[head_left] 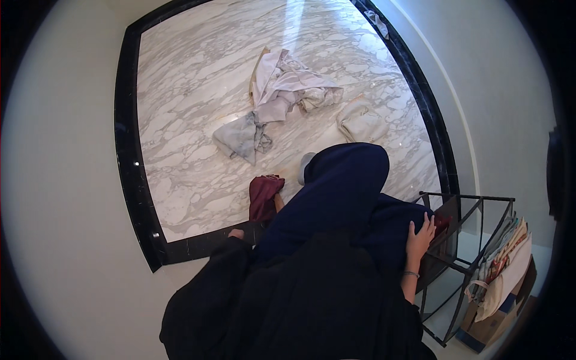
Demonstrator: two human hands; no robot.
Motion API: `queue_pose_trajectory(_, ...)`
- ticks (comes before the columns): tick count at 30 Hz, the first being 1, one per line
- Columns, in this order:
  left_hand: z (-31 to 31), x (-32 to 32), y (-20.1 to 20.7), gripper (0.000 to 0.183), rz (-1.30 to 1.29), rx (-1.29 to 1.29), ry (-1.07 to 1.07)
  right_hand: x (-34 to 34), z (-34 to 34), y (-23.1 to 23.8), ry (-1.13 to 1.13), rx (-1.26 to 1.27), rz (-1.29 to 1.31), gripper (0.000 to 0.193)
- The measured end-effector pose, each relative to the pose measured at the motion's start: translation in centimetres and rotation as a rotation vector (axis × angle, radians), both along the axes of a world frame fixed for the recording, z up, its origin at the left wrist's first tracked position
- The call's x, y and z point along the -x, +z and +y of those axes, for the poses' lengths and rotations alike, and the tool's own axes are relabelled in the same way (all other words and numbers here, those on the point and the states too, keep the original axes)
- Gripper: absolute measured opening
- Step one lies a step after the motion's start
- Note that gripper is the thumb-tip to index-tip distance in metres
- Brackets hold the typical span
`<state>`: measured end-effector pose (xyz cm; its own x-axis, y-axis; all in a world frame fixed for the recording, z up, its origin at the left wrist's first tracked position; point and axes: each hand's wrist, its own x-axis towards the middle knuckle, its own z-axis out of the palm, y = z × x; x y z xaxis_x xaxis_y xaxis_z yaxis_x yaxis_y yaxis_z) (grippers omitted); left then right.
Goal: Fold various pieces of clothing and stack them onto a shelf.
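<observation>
My right hand [420, 236] lies on the navy cloth [351, 180] over my bent leg, fingers spread, holding nothing. Only a small rounded bit of my left hand [237, 233] shows past the black sleeve; its fingers are hidden. Close by it is a bunched maroon cloth [262, 197], with a strip of skin at its right side; I cannot make out what body part that is. Farther off on the marble floor lie a crumpled heap of pale pinkish-white cloth [287, 84], a grey cloth [238, 137] and a folded cream cloth [363, 122].
On the right stands a dark metal rack [468, 196], close to my right hand. Folded fabrics [503, 264] and a cardboard box [492, 324] are beside it. A black border [127, 144] frames the marble floor [186, 78]. A small pale cloth [378, 23] lies at the far right edge.
</observation>
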<state>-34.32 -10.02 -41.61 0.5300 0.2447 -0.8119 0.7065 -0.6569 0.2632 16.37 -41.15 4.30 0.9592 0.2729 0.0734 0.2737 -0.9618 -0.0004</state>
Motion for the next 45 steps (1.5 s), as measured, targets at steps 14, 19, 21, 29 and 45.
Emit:
queue_pose_trajectory(14, -5.2, -5.9, -1.7, 0.043, -0.081, 0.176, 0.704, 0.3, -2.9, 0.5, -0.016, 0.096, 0.080, 0.052)
queue_pose_trajectory(19, -1.4, -5.4, -2.4, 0.042, -0.068, 0.213, 0.578, 1.7, -0.7, 1.1, 0.024, 0.219, 0.150, 0.048)
queue_pose_trajectory(21, 2.7, -8.8, -3.8, 0.042, -0.119, 0.206, 0.404, 2.5, -2.2, 1.4, -0.024, 0.220, 0.164, 0.045)
queue_pose_trajectory(29, -4.0, -4.6, -5.6, 0.073, 0.090, 0.286, 1.156, 0.2, 2.2, -1.0, 0.177, 0.331, 0.265, 0.042)
queue_pose_trajectory(45, 7.0, -14.5, -3.5, 0.051, -0.083, 0.008, 1.119, 1.8, 3.9, 1.4, 0.079, 0.292, 0.132, 0.040)
